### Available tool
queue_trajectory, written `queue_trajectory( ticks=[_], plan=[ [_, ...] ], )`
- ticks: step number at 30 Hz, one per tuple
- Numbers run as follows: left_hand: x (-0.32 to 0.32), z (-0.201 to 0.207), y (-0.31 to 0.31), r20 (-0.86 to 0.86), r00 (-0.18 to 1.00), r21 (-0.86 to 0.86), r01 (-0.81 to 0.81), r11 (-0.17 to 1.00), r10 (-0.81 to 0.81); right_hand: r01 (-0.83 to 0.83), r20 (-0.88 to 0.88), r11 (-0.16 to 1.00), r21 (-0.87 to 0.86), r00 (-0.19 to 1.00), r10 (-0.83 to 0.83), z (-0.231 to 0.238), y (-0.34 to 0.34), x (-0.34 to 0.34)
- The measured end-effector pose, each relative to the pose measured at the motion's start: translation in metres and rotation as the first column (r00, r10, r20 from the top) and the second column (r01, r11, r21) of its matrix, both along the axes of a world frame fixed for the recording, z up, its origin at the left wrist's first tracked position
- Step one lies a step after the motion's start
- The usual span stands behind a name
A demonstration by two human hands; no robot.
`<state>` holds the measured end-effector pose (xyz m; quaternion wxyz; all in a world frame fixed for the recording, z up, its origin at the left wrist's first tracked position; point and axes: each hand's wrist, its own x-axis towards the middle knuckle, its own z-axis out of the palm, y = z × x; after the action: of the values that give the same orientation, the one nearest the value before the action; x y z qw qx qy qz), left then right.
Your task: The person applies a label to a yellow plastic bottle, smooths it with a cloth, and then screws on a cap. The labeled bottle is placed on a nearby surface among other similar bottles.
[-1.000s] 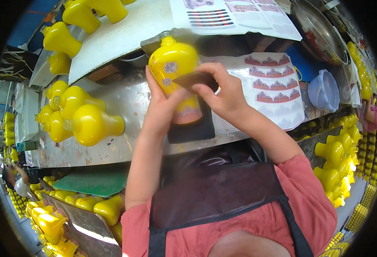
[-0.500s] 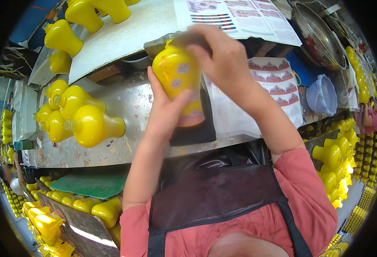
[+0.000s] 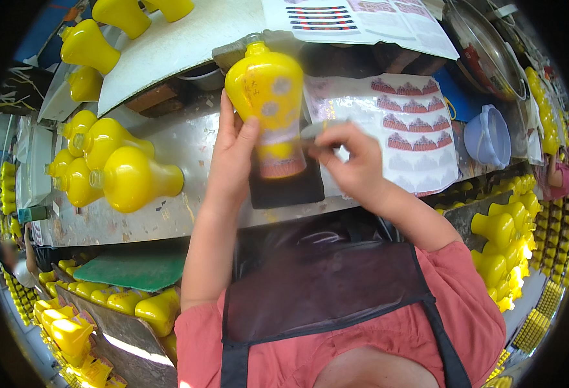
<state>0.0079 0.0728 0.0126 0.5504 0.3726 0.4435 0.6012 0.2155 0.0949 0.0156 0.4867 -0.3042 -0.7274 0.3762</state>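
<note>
My left hand grips a glossy yellow bottle by its left side, neck pointing away from me. Grey-violet round patterns, small red writing and a pinkish band near the base decorate it. Beneath its lower end lies a black pad; whether they touch I cannot tell. To the right of the bottle, my right hand pinches a small flat grey piece, perhaps a scraper, blurred by motion. A decal sheet with rows of reddish scalloped prints lies beside that hand.
Several plain yellow bottles lie on the metal table at left. More stand on a white board at the far left. Another printed sheet lies at the back. A lilac bucket and a metal basin are on the right.
My right hand has come down from the bottle's neck to beside its lower part, with the grey piece now showing. The bottle has shifted slightly away from me, still in my left hand.
</note>
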Motion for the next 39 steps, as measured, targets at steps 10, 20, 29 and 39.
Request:
queue_trajectory(
  ticks=[10,20,29,39],
  plan=[
    [-0.007,-0.001,-0.013,-0.274,0.957,0.084,-0.076,0.994,0.096,-0.031,0.231,0.859,0.511,0.967,-0.102,0.017,-0.006,-0.016],
    [0.0,-0.02,-0.01,-0.267,0.95,0.153,-0.121,0.981,0.158,0.188,0.187,0.893,0.409,0.94,-0.284,0.006,-0.003,-0.006],
    [-0.005,-0.028,-0.011,-0.186,0.968,0.154,-0.139,0.978,0.167,-0.024,0.281,0.733,0.68,0.932,-0.231,0.022,-0.005,-0.018],
    [-0.01,-0.033,-0.01,-0.168,0.973,0.162,-0.133,0.978,0.16,-0.252,0.53,0.694,0.675,0.819,-0.219,0.04,-0.021,-0.034]
  ],
)
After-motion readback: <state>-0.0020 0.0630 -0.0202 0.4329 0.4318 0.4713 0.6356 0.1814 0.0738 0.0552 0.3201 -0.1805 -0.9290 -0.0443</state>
